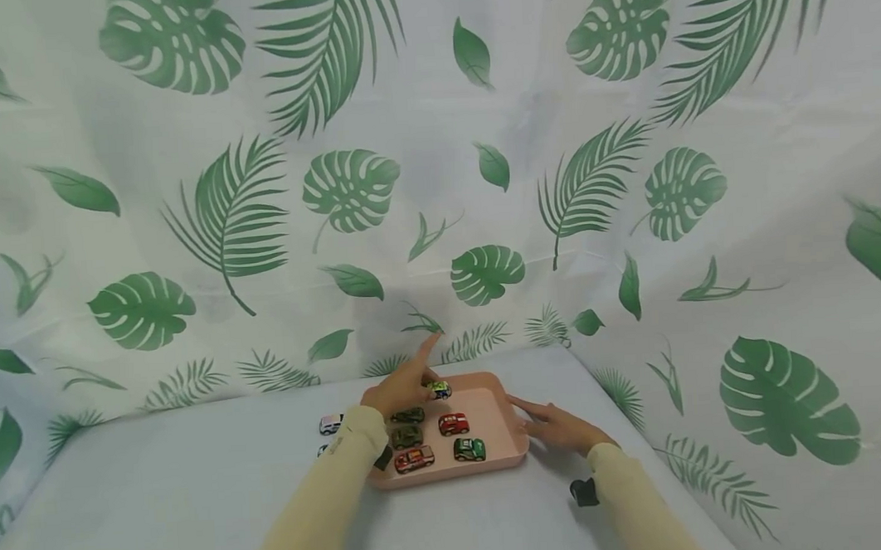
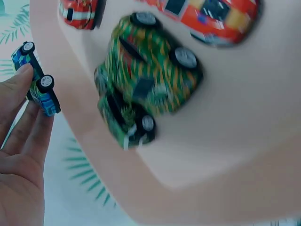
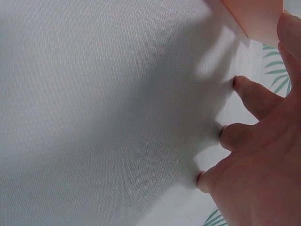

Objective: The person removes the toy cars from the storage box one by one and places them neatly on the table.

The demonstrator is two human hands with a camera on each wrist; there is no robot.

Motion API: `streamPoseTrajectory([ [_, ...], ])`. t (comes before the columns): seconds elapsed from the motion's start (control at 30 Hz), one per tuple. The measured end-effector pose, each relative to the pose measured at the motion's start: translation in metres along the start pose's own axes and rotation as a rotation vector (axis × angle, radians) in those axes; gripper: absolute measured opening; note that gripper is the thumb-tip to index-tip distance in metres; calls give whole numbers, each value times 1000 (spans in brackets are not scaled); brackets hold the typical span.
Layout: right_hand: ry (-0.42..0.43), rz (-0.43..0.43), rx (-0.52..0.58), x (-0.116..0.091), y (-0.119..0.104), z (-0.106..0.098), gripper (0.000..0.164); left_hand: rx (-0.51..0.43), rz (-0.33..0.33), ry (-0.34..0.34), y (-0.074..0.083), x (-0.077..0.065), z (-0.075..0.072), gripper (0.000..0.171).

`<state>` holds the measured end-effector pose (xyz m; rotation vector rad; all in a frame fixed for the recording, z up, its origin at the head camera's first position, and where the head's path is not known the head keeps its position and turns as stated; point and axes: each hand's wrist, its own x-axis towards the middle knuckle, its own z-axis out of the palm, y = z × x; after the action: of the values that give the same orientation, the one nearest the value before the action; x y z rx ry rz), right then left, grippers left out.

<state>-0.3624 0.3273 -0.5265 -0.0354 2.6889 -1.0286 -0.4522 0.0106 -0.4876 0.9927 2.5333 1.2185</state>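
My left hand (image 1: 403, 388) pinches a small blue, green and yellow toy car (image 2: 41, 87) between thumb and fingers, over the far side of a pink tray (image 1: 496, 413). Inside the tray are a camouflage toy car (image 2: 146, 66), a smaller dark green one (image 1: 408, 415) close by, an orange-red one (image 1: 414, 459), a red one (image 1: 453, 425) and a green-and-white one (image 1: 469, 450). At the tray's right end, my right hand (image 1: 561, 428) has its thumb and index finger at the outer wall. Its other fingertips (image 3: 242, 84) rest on the table, spread apart.
Left of the tray, a white toy car (image 1: 331, 424) stands on the white table (image 1: 197, 487), and another lies partly behind my left sleeve (image 1: 331, 472). A leaf-patterned curtain (image 1: 421, 185) hangs behind the table and along its right side.
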Motion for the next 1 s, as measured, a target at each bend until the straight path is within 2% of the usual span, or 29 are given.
streamPoseTrajectory([
  [0.33, -2, -18, 6, 0, 1, 0, 63, -1, 16, 23, -10, -24, -30, 107],
  [0.53, -2, -34, -6, 0, 1, -2, 62, 20, 30, 66, -22, -40, -48, 111],
  [1.0, -13, -2, 0, 4, -3, 0, 66, 43, -101, 138, -50, -89, -76, 105],
])
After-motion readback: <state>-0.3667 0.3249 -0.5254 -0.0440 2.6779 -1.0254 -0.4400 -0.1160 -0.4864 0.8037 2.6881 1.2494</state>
